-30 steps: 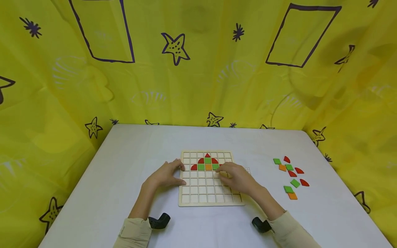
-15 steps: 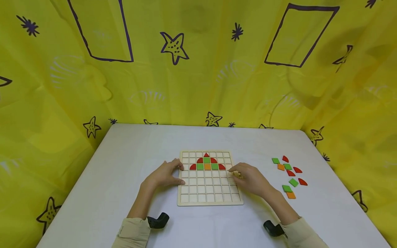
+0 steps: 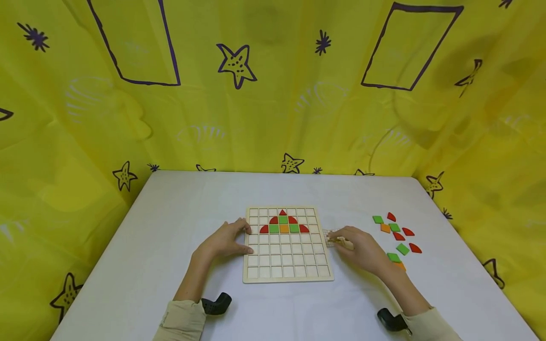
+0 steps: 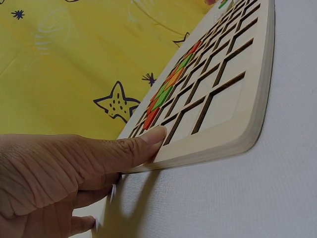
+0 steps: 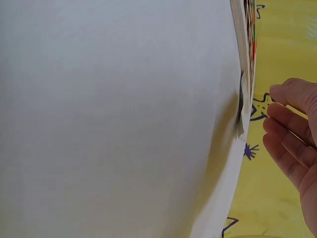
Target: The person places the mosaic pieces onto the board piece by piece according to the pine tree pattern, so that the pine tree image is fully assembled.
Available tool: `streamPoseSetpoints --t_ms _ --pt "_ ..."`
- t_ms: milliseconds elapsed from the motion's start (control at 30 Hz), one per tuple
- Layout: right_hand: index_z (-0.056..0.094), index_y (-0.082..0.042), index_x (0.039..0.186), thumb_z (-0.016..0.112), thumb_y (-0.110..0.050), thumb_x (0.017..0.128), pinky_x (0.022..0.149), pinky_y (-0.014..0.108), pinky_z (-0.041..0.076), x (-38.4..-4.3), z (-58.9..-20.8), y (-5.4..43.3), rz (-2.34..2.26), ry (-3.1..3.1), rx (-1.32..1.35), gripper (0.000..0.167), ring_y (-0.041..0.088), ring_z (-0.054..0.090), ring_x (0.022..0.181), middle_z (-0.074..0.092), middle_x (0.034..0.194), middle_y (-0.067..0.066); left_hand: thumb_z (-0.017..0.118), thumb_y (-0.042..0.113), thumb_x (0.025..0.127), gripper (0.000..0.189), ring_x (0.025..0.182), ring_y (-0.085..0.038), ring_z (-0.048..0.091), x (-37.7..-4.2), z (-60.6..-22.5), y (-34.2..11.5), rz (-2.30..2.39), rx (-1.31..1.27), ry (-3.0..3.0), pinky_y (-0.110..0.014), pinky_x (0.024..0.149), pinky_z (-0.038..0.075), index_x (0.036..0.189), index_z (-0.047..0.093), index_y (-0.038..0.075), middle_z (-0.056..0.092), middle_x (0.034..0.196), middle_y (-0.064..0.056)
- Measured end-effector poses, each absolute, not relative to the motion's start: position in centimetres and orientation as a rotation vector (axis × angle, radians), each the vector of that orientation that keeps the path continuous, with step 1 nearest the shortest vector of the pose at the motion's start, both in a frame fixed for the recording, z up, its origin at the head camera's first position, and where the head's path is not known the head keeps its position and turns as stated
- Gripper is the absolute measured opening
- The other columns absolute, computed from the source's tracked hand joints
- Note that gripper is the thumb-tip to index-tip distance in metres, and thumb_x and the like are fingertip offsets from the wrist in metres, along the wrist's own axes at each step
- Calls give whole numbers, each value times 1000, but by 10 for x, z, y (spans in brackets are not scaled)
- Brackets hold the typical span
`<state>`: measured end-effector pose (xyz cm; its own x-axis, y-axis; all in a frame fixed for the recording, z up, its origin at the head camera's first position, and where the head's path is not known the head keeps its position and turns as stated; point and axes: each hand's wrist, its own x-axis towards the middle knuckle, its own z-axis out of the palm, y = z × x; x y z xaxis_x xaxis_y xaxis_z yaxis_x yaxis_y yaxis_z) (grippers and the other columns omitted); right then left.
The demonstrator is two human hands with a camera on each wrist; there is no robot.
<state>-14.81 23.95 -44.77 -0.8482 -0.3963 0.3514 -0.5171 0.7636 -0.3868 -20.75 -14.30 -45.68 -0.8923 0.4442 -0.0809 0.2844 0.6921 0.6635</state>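
Note:
A pale wooden board (image 3: 287,280) with a raised square grid lies flat on the table. My left hand (image 3: 226,240) rests at its left edge, and in the left wrist view the straight thumb (image 4: 143,144) lies on the rim. Set in the upper cells is a stepped shape: a red triangle (image 3: 282,212) on top, then green squares (image 3: 283,219), red quarter-rounds (image 3: 304,228) and one orange square (image 3: 284,228). Beyond the right edge, my right hand (image 3: 360,248) is over a small printed card (image 3: 328,238), partly covering it; its fingers are bent loosely with nothing visible between them.
Loose green (image 3: 377,219), red (image 3: 415,248) and orange (image 3: 386,228) pieces lie on the white table (image 3: 204,189) to the right, one orange piece partly behind my right hand. A yellow curtain (image 3: 192,113) with drawn stars surrounds the table's back and sides.
My right hand has moved right, off the board and over the card, uncovering the right red quarter-round. The left hand has stayed at the board's edge. The head view has shifted slightly.

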Motion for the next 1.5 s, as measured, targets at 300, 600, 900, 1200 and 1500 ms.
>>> streamPoseSetpoints --t_ms 300,600,900,1200,1500 --pt "75 -6 107 80 -1 86 82 49 62 -140 -446 261 679 -2761 593 22 29 70 98 74 106 5 90 21 79 43 132 -30 55 -208 -458 -142 997 594 2661 -58 126 15 105 58 14 63 131 -10" --pt "74 -5 108 81 -1 85 79 50 62 -136 -442 282 658 -2749 549 24 30 70 93 74 107 8 91 20 79 43 134 -31 54 -208 -456 -143 992 610 2664 -58 126 14 106 58 13 63 132 -12" --pt "75 -6 106 84 1 79 70 43 62 -132 -442 304 622 -2693 521 29 28 70 83 74 102 6 90 21 79 43 133 -30 54 -210 -457 -143 982 600 2660 -58 126 14 106 57 14 62 134 -12" --pt "73 -3 110 80 -1 85 71 48 60 -126 -440 326 662 -2782 375 26 35 70 87 73 111 17 90 21 80 43 134 -31 54 -209 -456 -144 977 600 2660 -58 126 14 106 58 13 62 134 -12" --pt "69 3 118 81 -2 85 60 29 54 -118 -443 345 676 -2817 244 36 31 66 81 72 105 19 90 21 79 43 136 -33 52 -210 -457 -146 984 638 2662 -60 126 14 106 58 12 61 137 -15"
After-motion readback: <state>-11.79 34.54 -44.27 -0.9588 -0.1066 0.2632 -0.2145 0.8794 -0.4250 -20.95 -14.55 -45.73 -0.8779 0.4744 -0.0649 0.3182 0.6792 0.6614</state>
